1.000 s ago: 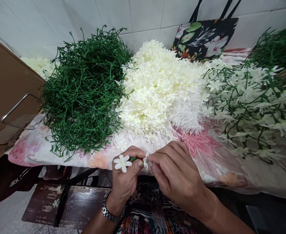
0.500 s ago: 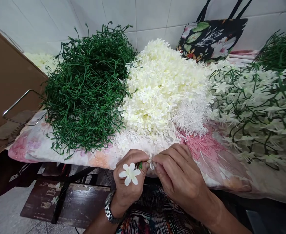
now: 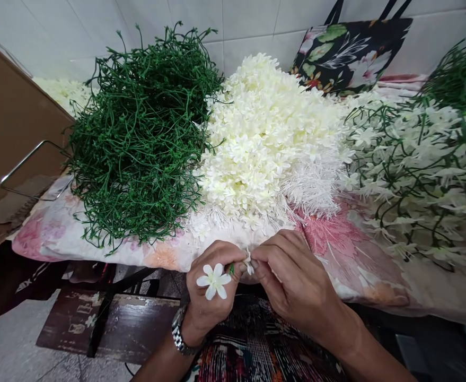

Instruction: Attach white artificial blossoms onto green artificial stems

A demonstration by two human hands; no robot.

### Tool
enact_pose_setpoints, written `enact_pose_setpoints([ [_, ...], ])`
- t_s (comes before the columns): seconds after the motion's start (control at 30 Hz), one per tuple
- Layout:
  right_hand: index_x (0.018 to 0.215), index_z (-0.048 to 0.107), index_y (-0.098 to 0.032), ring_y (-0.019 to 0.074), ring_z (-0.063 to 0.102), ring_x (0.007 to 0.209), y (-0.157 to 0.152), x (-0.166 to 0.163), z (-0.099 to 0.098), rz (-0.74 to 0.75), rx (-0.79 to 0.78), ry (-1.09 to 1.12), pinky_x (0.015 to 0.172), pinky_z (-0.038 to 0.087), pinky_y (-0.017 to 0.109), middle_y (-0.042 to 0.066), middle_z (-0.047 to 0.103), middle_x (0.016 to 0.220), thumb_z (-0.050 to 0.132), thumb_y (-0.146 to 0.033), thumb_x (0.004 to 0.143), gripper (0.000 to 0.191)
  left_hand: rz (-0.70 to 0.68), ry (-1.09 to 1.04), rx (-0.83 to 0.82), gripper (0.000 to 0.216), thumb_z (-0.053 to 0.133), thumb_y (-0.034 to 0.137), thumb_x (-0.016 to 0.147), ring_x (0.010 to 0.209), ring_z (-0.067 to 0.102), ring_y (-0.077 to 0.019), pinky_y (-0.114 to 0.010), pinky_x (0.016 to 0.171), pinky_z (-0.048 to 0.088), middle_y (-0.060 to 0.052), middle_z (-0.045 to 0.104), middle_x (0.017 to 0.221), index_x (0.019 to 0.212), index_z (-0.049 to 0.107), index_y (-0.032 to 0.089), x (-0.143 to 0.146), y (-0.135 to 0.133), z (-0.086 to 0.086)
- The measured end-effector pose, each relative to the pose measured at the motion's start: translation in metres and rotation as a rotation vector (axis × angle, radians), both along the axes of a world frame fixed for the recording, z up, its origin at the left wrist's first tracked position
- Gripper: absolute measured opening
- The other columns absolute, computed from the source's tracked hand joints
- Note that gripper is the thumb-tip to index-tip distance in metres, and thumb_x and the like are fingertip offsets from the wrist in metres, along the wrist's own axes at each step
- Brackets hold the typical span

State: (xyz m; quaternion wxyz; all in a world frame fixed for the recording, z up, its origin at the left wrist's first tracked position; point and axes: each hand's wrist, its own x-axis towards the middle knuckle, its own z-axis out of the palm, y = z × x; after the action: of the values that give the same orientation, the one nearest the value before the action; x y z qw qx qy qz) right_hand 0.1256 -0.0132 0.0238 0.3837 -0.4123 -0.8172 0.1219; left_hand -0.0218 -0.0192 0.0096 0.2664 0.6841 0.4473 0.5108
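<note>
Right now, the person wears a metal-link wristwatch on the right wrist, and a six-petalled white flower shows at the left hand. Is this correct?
Not quite: the head view shows the metal-link wristwatch on the left wrist, not the right. The six-petalled white flower does show at the left hand.

On the tablecloth (image 3: 161,260), a heap of artificial stems (image 3: 137,143) lies left, a pile of flower heads (image 3: 252,138) centre, a bundle of filaments (image 3: 316,183) against that pile's front right, and stemmed flower sprays (image 3: 423,164) right, with more stems (image 3: 461,79) behind them. A cardboard box (image 3: 14,127) stands left of the stem heap, while a tote bag (image 3: 352,55) sits behind the flower heads' right side, before the tiled wall (image 3: 248,18). The left hand (image 3: 207,310) and right hand (image 3: 296,281) meet at the cloth's front edge around a blossom (image 3: 249,263), one flower (image 3: 213,281) over the left hand, and a plank (image 3: 137,323) below left
</note>
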Motion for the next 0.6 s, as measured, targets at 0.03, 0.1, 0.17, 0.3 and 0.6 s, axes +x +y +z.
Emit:
enact_pose_setpoints([
  [0.03,0.074,0.053,-0.015,0.0155,0.042,0.067,0.000,0.000,0.000,-0.006,0.008,-0.008,0.063,0.034,0.031,0.003,0.052,0.067,0.042,-0.008,0.087,0.019,-0.009,-0.009,0.003,0.010,0.057,0.007,0.079,0.065,0.055,-0.0104,-0.022,0.060,0.045,0.000,0.060,0.070,0.076,0.059,0.016,0.000,0.000,-0.001],
  [0.1,0.072,0.053,-0.014,0.0157,0.041,0.066,-0.001,-0.001,0.000,-0.013,0.036,-0.030,0.063,0.033,0.032,0.003,0.052,0.066,0.044,-0.006,0.086,0.018,-0.021,-0.026,0.010,0.009,0.058,0.007,0.079,0.066,0.056,-0.0108,-0.023,0.060,0.045,0.000,0.060,0.071,0.077,0.059,0.016,0.000,0.000,-0.001],
  [0.17,0.072,0.053,-0.014,0.0162,0.042,0.066,-0.002,-0.001,0.000,-0.015,0.064,-0.047,0.063,0.033,0.032,0.004,0.052,0.066,0.045,-0.005,0.085,0.018,-0.016,-0.028,0.023,0.009,0.057,0.007,0.079,0.066,0.056,-0.0111,-0.023,0.060,0.045,0.000,0.060,0.070,0.077,0.059,0.016,0.001,-0.001,-0.002],
  [0.3,0.073,0.053,-0.013,0.0166,0.042,0.067,-0.003,0.000,0.001,-0.012,0.059,-0.031,0.063,0.034,0.033,0.005,0.052,0.066,0.047,-0.004,0.084,0.015,-0.007,0.007,0.047,0.011,0.056,0.005,0.079,0.065,0.056,-0.0118,-0.024,0.059,0.045,-0.001,0.060,0.070,0.077,0.059,0.016,0.001,-0.001,-0.001],
  [0.6,0.078,0.054,-0.015,0.0137,0.047,0.064,-0.002,-0.003,-0.006,0.004,-0.092,0.125,0.060,0.040,0.028,0.002,0.053,0.067,0.045,-0.010,0.087,0.014,-0.003,-0.294,-0.113,0.013,0.061,0.005,0.075,0.069,0.057,-0.0116,-0.023,0.065,0.047,0.000,0.061,0.071,0.076,0.061,0.017,0.005,-0.002,-0.017],
])
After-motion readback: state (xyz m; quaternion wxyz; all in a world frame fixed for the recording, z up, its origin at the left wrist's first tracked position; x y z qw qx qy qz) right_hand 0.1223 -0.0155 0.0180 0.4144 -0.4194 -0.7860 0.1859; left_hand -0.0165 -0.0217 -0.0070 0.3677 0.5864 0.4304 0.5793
